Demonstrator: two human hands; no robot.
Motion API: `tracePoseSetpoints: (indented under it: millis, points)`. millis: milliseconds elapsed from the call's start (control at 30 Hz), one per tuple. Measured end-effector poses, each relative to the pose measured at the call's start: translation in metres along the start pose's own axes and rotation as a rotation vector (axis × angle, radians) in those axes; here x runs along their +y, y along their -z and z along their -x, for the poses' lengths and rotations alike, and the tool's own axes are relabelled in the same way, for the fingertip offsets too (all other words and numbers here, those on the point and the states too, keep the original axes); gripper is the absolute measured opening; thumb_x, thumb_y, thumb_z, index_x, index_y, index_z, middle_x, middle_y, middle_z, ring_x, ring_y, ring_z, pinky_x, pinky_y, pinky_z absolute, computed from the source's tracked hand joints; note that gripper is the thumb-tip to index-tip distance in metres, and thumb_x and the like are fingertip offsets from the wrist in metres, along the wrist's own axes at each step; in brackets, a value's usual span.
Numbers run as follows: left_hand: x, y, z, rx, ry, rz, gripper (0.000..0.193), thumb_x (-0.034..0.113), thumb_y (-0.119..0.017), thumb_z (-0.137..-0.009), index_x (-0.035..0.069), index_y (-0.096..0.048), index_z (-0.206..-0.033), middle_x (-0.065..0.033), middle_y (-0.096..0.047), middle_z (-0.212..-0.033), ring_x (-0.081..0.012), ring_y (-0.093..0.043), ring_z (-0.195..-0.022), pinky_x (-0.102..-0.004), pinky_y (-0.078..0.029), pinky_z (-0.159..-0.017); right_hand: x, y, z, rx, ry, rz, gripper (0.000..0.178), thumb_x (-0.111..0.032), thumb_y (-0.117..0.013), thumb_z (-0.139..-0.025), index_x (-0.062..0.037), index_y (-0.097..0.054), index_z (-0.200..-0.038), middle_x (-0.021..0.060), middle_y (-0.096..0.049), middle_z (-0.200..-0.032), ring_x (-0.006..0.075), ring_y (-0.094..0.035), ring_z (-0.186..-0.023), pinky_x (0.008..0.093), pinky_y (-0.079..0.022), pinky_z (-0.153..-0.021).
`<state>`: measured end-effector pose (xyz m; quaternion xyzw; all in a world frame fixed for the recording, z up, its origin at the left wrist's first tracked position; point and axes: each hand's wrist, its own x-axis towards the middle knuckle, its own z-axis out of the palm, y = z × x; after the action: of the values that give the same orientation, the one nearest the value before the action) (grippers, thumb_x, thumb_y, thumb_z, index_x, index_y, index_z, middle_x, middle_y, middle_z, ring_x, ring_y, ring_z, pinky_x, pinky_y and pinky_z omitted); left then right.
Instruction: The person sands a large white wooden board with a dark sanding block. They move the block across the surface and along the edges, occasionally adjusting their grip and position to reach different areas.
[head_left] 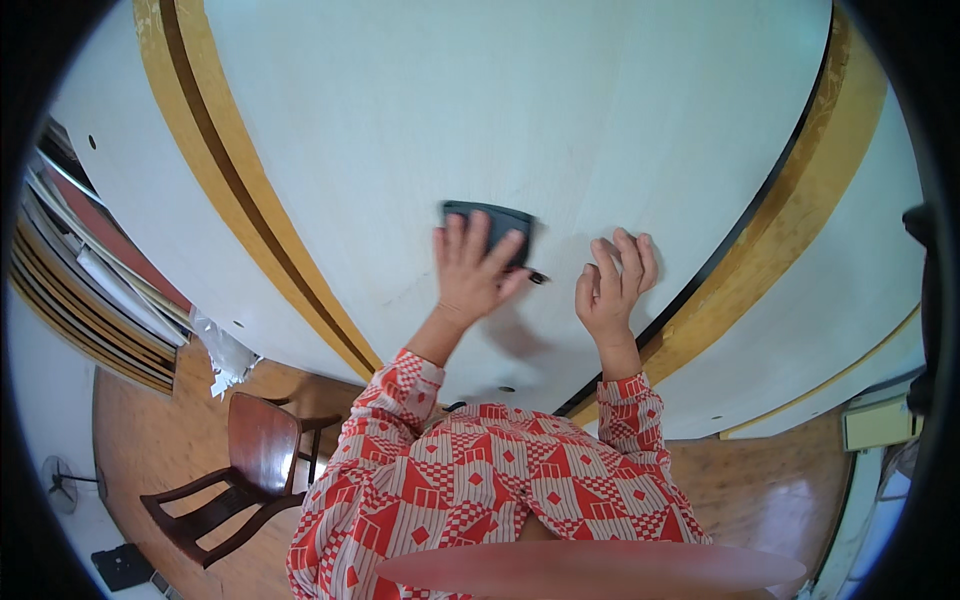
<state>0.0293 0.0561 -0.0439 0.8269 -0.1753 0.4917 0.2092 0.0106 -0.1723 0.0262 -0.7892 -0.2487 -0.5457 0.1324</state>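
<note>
My left hand lies with spread fingers over a dark grey, flat, wallet-like case on the pale board. Its outline is slightly blurred, and the palm and fingers hide much of it. A small black tab sticks out at the case's lower right, beside my thumb. To the right, apart from the case, my right hand hovers at or just over the board. Its fingers are loosely curved and apart, with nothing between them; whether they touch the surface I cannot tell.
Yellow-edged gaps separate this board from neighbouring pale panels, left and right. At lower left a brown wooden chair stands on the wood floor. Crumpled clear plastic and stacked strips are at the left. A fan is farther out.
</note>
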Motion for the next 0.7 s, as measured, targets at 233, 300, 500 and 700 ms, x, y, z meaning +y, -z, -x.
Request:
tracePoseSetpoints:
  millis: [233, 300, 500, 700]
  points:
    - [-0.078, 0.046, -0.036, 0.160, 0.179, -0.081, 0.086, 0.042, -0.074, -0.087, 0.013, -0.036, -0.159, -0.0328, -0.009, -0.168, -0.0556, -0.002, -0.155, -0.0690, -0.005, -0.119, -0.006, -0.002, 0.003, 0.014, -0.008, 0.002, 0.042, -0.006, -0.067, -0.084, -0.0137, -0.070, -0.125, 0.0091, -0.053, -0.147, 0.0350, -0.035, -0.146, 0.0515, -0.027, -0.116]
    - [-0.060, 0.038, -0.050, 0.155, 0.104, -0.042, 0.085, 0.042, -0.077, -0.084, 0.020, -0.041, -0.158, -0.0296, -0.014, -0.169, -0.0550, -0.007, -0.155, -0.0694, -0.006, -0.119, -0.006, -0.001, 0.004, 0.009, -0.014, 0.020, 0.042, -0.006, -0.067, -0.084, -0.0133, -0.069, -0.125, 0.0091, -0.053, -0.147, 0.0352, -0.036, -0.145, 0.0513, -0.028, -0.116]
    - [0.041, 0.003, -0.061, -0.025, -0.184, 0.021, 0.070, 0.055, -0.069, -0.086, 0.034, -0.052, -0.151, -0.0129, -0.034, -0.166, -0.0425, -0.021, -0.155, -0.0639, -0.007, -0.123, 0.002, 0.004, 0.003, 0.035, -0.023, -0.004, 0.042, -0.005, -0.064, -0.086, -0.0086, -0.066, -0.127, 0.0126, -0.052, -0.146, 0.0391, -0.035, -0.145, 0.0530, -0.030, -0.116]
    - [0.033, 0.004, -0.049, -0.062, -0.239, -0.080, 0.066, 0.058, -0.069, -0.087, 0.037, -0.056, -0.148, -0.0069, -0.037, -0.165, -0.0393, -0.019, -0.157, -0.0623, -0.005, -0.124, 0.004, 0.015, 0.011, 0.021, -0.068, -0.012, 0.044, -0.002, -0.061, -0.086, -0.0044, -0.061, -0.131, 0.0158, -0.050, -0.146, 0.0412, -0.035, -0.144, 0.0526, -0.031, -0.116]
